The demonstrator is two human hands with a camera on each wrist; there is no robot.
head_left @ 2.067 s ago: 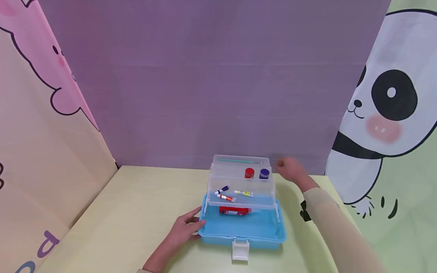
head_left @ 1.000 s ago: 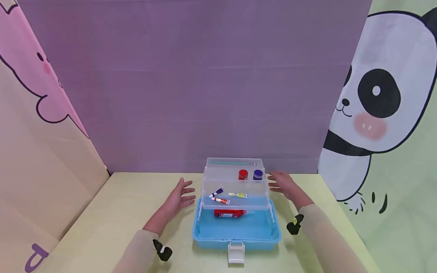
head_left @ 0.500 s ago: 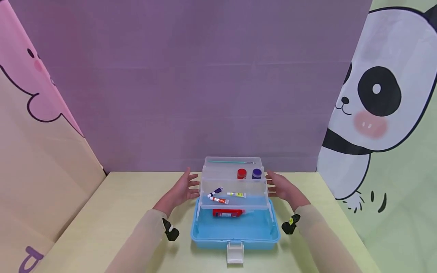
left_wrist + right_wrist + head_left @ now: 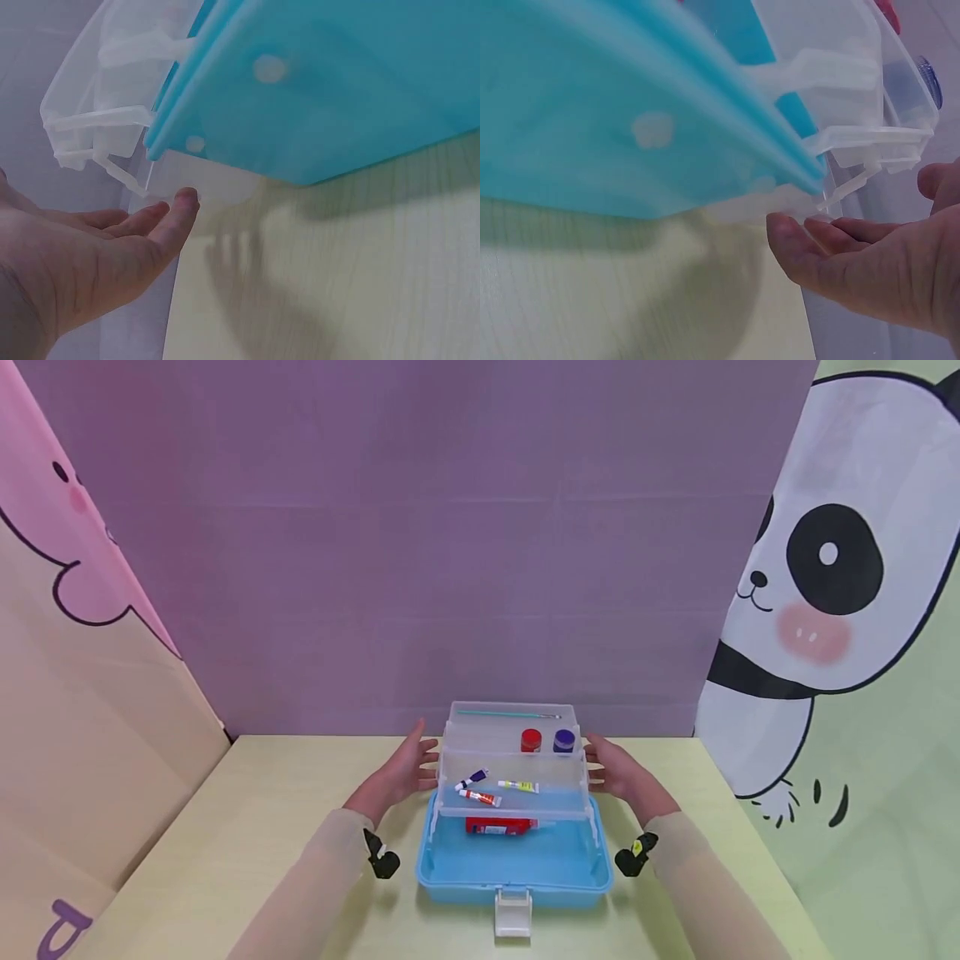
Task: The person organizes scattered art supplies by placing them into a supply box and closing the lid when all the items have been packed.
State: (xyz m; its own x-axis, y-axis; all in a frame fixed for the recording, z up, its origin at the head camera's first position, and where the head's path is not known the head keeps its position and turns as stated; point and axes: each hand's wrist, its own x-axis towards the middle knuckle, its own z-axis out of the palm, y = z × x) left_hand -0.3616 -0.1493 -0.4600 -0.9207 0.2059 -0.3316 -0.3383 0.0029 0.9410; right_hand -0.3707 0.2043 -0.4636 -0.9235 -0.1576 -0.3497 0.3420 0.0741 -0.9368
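A blue storage box (image 4: 555, 896) stands unfolded on the table, its two clear trays raised in steps toward the back. Beside the trays on the left is my left hand (image 4: 407, 767), thumb up and fingers extended behind them. My right hand (image 4: 617, 770) mirrors it on the right. In the left wrist view, the fingertips are right at the edge of the clear lid (image 4: 217, 178), which hangs low behind the box. The right wrist view has fingertips (image 4: 784, 229) just under the clear lid (image 4: 754, 206) too. Neither hand grips anything visible.
The upper tray (image 4: 480, 737) bears a red-capped jar (image 4: 531, 741), a purple-capped jar (image 4: 564, 742) and a thin green paintbrush (image 4: 495, 714). Purple, red and yellow paint tubes (image 4: 518, 787) lie in the lower tray (image 4: 562, 806). Beneath is a red bottle (image 4: 498, 827). A purple backdrop (image 4: 375, 610) rises behind.
My left hand left the box's front left edge and moved back beside the trays. My right hand uncurled and came in close on the right. The box's contents look unchanged.
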